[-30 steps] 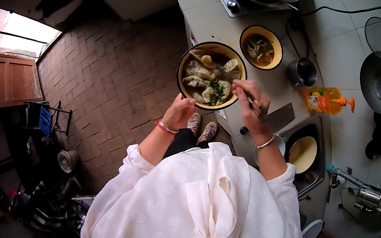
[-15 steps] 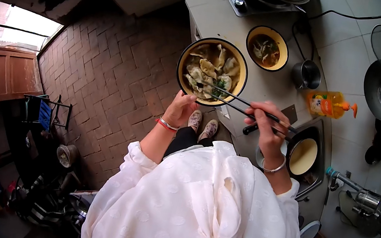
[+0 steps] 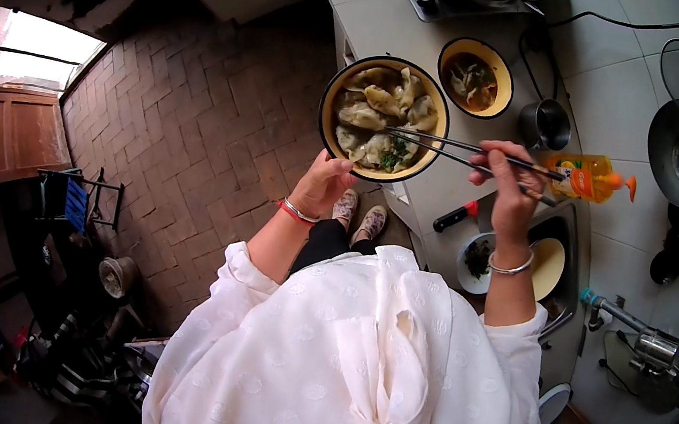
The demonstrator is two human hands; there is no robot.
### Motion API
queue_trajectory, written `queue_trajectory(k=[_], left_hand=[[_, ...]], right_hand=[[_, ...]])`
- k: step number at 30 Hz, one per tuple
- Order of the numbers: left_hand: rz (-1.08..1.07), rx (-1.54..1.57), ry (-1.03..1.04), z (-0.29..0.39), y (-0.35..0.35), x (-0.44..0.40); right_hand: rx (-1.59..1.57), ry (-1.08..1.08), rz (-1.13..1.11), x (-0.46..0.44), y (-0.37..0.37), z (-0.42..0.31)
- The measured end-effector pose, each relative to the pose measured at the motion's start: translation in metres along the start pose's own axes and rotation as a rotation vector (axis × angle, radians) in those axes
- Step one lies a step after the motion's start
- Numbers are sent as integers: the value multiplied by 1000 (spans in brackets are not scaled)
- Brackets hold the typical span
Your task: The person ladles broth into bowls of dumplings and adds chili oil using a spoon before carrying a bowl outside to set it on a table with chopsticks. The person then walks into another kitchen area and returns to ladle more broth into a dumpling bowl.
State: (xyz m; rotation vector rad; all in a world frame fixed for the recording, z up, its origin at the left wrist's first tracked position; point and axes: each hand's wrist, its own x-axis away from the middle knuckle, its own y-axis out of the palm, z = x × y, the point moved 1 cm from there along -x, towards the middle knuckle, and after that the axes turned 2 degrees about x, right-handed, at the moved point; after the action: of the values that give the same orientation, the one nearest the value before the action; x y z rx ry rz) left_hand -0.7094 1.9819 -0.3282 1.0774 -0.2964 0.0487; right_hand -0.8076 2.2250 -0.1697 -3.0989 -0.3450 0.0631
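My left hand (image 3: 324,183) grips the near left rim of a yellow bowl (image 3: 435,152) with a dark edge, thumb over the rim. Inside it lie several dumplings (image 3: 364,115) in broth, with chopped greens (image 3: 395,152) near the right side. My right hand (image 3: 511,181) is closed around a pair of dark chopsticks (image 3: 456,148). Their tips reach into the bowl among the dumplings. Beyond the bowl, on the counter, stands a second, smaller yellow bowl (image 3: 509,83) with broth and some food in it.
An induction cooker (image 3: 430,3) with a pan sits at the counter's far end. A small metal pot (image 3: 544,125) and an orange soap bottle (image 3: 589,179) stand by the tiled wall. Near my right wrist are a knife (image 3: 450,219), a bowl of greens (image 3: 476,256) and the sink.
The bowl in my left hand has risen slightly and tilted, and its dumplings have shifted. My right hand has moved right and up with the chopsticks, uncovering the knife and the bowl of greens.
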Motion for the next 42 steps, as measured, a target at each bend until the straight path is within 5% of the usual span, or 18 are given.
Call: queue_trajectory(k=[13, 26, 36, 42], left_hand=[[-45, -68, -7, 19, 12, 6], [98, -26, 78, 4, 8, -3], [72, -12, 79, 2, 10, -5], [96, 11, 101, 5, 6, -1]], right_hand=[[-243, 264, -25, -48, -18, 40], [273, 51, -1, -11, 7, -14], [-215, 189, 160, 2, 40, 77], [-118, 160, 104, 0, 44, 72]])
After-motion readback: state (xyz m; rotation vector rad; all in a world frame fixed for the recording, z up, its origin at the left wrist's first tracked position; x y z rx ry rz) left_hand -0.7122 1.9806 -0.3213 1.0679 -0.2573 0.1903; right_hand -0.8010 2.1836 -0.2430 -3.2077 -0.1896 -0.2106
